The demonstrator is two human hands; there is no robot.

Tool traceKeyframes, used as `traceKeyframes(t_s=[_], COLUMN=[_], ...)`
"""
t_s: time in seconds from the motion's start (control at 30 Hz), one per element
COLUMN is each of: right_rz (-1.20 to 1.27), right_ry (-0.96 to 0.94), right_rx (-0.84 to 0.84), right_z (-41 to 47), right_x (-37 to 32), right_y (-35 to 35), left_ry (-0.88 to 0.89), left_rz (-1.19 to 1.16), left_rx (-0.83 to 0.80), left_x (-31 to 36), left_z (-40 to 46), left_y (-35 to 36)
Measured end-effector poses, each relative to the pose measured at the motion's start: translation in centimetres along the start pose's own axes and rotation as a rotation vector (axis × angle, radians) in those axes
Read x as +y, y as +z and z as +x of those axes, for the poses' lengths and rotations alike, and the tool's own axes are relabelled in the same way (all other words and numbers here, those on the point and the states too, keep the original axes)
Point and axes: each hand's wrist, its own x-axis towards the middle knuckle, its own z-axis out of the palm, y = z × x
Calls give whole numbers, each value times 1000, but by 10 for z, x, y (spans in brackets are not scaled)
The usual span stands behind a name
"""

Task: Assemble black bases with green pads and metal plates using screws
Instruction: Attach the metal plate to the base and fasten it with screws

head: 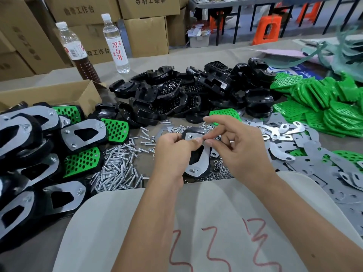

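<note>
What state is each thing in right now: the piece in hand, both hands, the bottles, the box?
Base in hand: metal plate on top, screw showing at its near end.
Left hand: grips the base.
Right hand: pinches at the plate's far end; item too small to tell.
Dark-liquid bottle: capped, upright, partly full.
Clear bottle: capped, upright.
Cardboard box: open.

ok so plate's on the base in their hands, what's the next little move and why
Probably set a nut on the upper screw hole. The left hand holds the black base with its grey metal plate, the right hand pinches at that upper corner, and the plate's lower hole already shows a fastener. I cannot tell what it pinches.
</note>
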Motion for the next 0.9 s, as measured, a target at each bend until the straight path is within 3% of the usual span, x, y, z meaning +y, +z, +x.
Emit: traceKeyframes(t_s=[0.13,0.3,0.37,0.5,0.9], right_rz=[-62,-51,-120,-327,-388], right_ry=[-29,89,123,133,147], right_rx=[0,-23,-145,-546,-660], right_z=[0,2,4,7,3], right_x=[-1,-3,5,9,-8], right_y=[5,-2,-17,-31,-14], left_ry=[9,-2,20,19,-9], left_rz=[3,-21,-29,-84,-124], left_rx=[27,81,154,246,214], left_x=[-1,-4,-5,-2,-1], left_z=[0,3,7,13,14], left_y=[2,-2,-7,-17,-20])
